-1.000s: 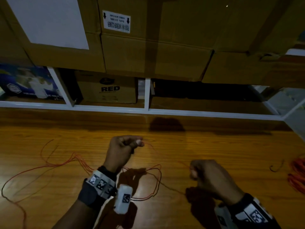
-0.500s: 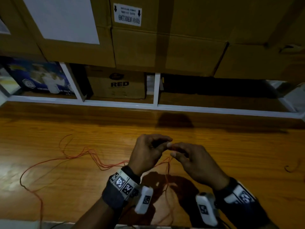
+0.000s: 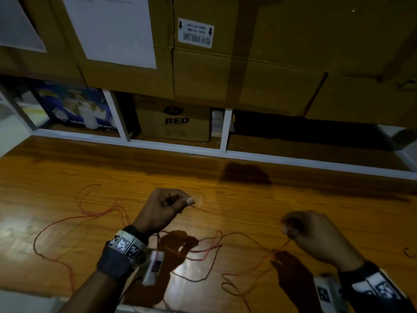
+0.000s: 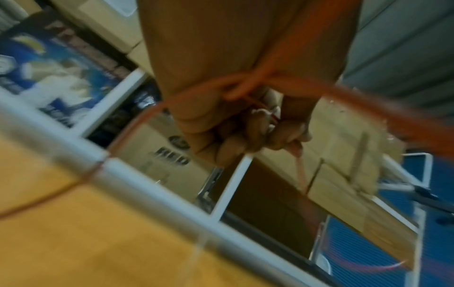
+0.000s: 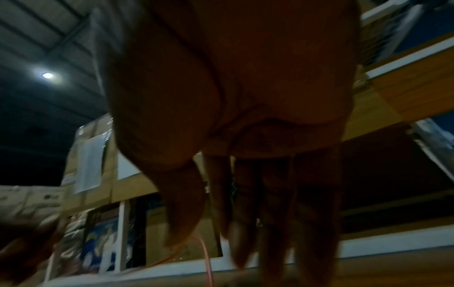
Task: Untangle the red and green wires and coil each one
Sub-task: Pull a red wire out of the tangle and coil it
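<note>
My left hand is curled into a loose fist above the middle of the tabletop, thumb and fingers pinched tight on the red wire. In the left wrist view the wire wraps across my palm, crosses itself in a loop, and leaves past my fingertips. My right hand hangs near the right side of the tabletop, well apart from the left; thumb and forefinger are closed on a thin strand of the same wire, which drops from them toward the tabletop in the right wrist view. Between my hands, and out toward the left edge, the wire lies in slack, crossing loops on the wood. A darker strand runs among them near the front edge; I cannot tell its colour in this dim light.

The tabletop is glossy, orange-brown wood with visible grain. Behind its far edge a white-framed shelf holds a cardboard box printed "RED" and a blue printed carton. Large cardboard boxes sit above, one with an upside-down white label too small to read.
</note>
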